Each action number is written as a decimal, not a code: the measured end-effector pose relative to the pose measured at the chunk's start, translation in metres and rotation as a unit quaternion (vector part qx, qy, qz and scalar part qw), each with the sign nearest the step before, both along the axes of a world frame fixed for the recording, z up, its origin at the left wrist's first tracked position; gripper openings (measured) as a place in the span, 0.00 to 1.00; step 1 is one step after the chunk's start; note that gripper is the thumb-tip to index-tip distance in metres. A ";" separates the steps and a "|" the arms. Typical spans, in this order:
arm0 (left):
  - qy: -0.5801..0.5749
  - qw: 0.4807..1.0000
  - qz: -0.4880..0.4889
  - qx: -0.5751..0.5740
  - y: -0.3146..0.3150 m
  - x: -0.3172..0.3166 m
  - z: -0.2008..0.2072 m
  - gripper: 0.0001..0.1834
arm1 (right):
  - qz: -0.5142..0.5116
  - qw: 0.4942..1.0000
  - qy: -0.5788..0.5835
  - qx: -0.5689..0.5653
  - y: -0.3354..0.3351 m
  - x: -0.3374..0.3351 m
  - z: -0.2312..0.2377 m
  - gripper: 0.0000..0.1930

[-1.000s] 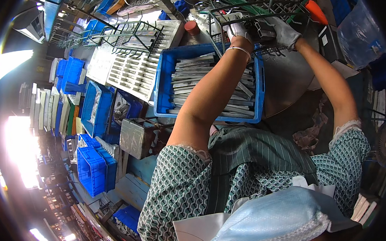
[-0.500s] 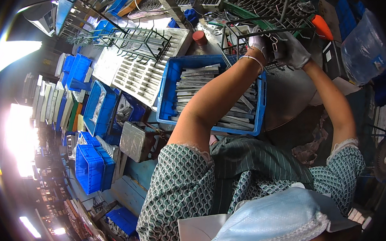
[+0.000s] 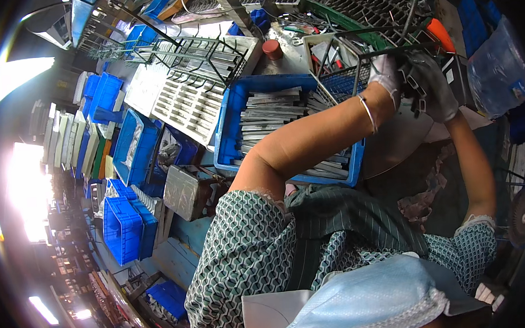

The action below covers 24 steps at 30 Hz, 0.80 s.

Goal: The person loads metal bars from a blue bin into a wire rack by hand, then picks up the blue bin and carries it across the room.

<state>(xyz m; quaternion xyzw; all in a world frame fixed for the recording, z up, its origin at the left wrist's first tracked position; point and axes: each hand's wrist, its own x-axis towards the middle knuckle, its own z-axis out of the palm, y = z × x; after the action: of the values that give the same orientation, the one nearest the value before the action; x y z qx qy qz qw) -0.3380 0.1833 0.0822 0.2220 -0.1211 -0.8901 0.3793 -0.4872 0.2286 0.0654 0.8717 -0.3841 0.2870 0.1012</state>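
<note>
Both hands wear pale gloves and are together at the upper right, at the near end of a dark wire rack (image 3: 359,56). My left hand (image 3: 383,74) is closed on the rack's frame, its fingers partly hidden. My right hand (image 3: 435,88) grips the same end from the right, fingers curled. Between the hands, small metal links or hooks (image 3: 416,87) show; I cannot tell if they belong to the rack. Below my left forearm sits a blue crate (image 3: 219,148) holding many flat grey metal strips (image 3: 272,113).
Another wire rack with hooks (image 3: 225,71) lies on a white slotted tray (image 3: 191,105) left of the crate. A red-capped container (image 3: 272,49) stands behind it. Green-framed mesh (image 3: 373,9) is at the back, near an orange object (image 3: 441,34). Blue bins (image 3: 122,228) stand at left.
Both hands have moved right and slightly nearer, bringing the wire rack with them. The metal links between the hands now hang lower. The blue crate has stayed in place.
</note>
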 end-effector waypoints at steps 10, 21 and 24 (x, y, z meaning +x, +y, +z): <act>-0.326 0.591 0.081 -0.734 0.045 0.042 0.029 0.08 | -0.132 0.989 -0.070 -0.005 0.078 0.044 0.035 0.27; -0.134 0.793 -0.038 -0.594 0.050 0.172 0.010 0.14 | -0.132 0.989 -0.065 -0.028 0.106 0.172 0.029 0.28; -0.131 0.959 -0.120 -0.219 0.051 0.218 -0.024 0.16 | -0.094 0.981 -0.133 0.107 0.080 0.218 0.002 0.31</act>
<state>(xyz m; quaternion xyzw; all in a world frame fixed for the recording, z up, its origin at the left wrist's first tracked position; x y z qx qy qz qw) -0.1203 0.2346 0.0586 0.2314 -0.3876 -0.8439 0.2899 -0.2694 0.3085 0.0675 0.7915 -0.5027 0.3471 -0.0183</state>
